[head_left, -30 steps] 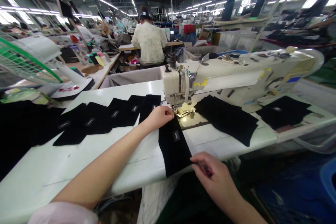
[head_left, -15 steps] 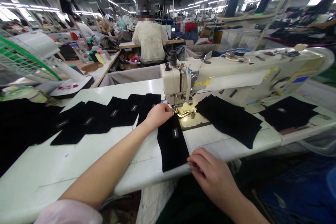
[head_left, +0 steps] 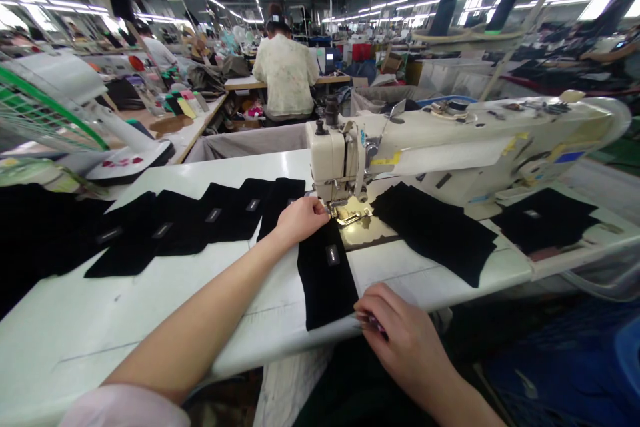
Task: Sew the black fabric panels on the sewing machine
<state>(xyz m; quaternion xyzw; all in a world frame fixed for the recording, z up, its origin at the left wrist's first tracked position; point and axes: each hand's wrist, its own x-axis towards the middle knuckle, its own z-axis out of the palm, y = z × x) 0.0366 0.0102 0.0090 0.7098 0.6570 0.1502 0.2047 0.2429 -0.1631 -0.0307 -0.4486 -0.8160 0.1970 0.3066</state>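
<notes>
Slight leftward swing

Labelled black panel (head_left: pixel 329 287) on worktop (head_left: pixel 100 317), top end at sewing machine (head_left: pixel 327 163) head. Near end shifted slightly left this past second; judged re-angling, not feeding. Left hand (head_left: pixel 303 219) pinches its top; right hand (head_left: pixel 397 330) curled at near corner, grip unclear.

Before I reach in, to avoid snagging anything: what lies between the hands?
The head view shows a labelled black cloth between the left hand and right hand.

Black labelled fabric piece (head_left: pixel 325 297), flat on tabletop (head_left: pixel 275 300).
</notes>
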